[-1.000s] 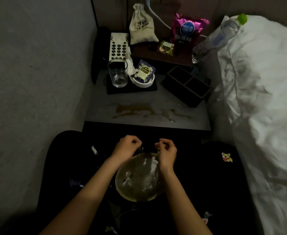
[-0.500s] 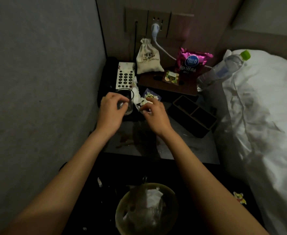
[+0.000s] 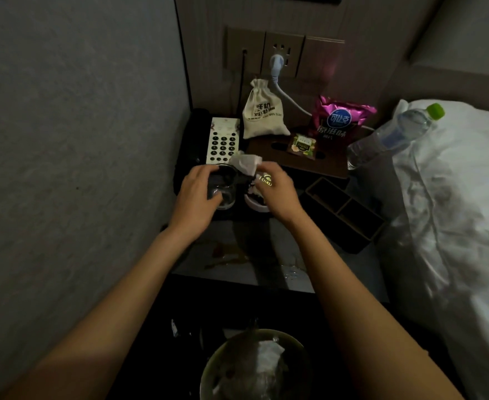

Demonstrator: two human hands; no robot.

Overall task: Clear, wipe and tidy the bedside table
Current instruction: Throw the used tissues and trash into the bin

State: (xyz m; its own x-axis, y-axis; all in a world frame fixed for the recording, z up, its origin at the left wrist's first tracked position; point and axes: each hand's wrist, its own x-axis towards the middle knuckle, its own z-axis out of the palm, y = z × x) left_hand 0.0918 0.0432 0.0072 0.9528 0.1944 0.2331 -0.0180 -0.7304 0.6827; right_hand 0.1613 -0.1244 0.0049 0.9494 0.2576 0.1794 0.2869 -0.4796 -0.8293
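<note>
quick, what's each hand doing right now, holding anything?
Left hand: closed around the drinking glass, which sits on the dark tray.
Right hand: pinching the crumpled tissue above the small white dish.

One glass (image 3: 221, 187), one bottle (image 3: 393, 135), two hands (image 3: 197, 194), one phone (image 3: 223, 141).

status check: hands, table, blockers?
Left hand shut on glass; right hand pinching crumpled tissue. Brown spill unwiped. Bowl, organizer, snacks uncleared.
</note>
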